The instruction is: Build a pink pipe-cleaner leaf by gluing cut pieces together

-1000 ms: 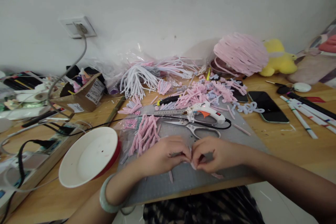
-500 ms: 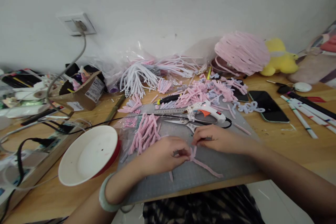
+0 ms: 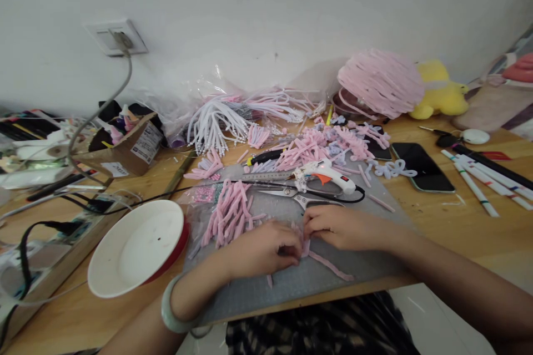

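Over the front of the grey cutting mat (image 3: 283,283), a pink pipe cleaner piece (image 3: 331,265) is held between my two hands, one long strand reaching down to the right. My left hand (image 3: 266,247) pinches it from the left with curled fingers. My right hand (image 3: 339,226) is closed at its upper end, the fingertips close to those of the left. Just behind them lie silver scissors (image 3: 302,198) and a white hot glue gun (image 3: 327,176). A bundle of pink pipe cleaner pieces (image 3: 229,211) rests behind my left hand.
A white bowl (image 3: 135,249) stands left of the mat, near a power strip (image 3: 70,249) with cables. Pink and lilac pieces (image 3: 316,147) are heaped behind the glue gun. A phone (image 3: 422,167) and several white pens (image 3: 474,186) lie right. A cardboard box (image 3: 120,147) stands back left.
My right hand has moved slightly down and inward, so the hands are closer together and cover more of the pink piece's upper part. The view has shifted slightly.
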Tool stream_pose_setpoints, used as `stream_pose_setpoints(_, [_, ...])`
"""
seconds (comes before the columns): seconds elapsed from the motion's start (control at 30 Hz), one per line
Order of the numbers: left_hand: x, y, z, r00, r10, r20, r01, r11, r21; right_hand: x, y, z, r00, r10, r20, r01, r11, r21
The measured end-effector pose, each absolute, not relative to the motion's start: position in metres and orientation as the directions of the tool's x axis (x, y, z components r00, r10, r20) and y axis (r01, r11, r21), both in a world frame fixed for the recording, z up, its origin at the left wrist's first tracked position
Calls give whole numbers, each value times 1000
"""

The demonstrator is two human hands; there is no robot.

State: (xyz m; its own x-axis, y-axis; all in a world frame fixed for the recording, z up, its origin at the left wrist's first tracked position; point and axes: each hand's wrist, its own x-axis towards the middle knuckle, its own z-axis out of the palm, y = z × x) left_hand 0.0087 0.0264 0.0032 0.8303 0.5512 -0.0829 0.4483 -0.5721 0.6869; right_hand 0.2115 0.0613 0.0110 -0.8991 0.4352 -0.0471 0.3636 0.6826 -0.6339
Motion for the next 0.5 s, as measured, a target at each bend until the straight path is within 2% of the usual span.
stream_pose_setpoints(0.23, [10, 25, -2, 809, 583, -77, 492, -600, 631, 213, 63, 8, -900, 436, -28, 356, 695, -625])
stream_pose_setpoints(0.5, [12, 25, -2, 791, 604, -94, 532, -603, 594, 212, 61, 6, -893, 450, -28, 391, 741, -546])
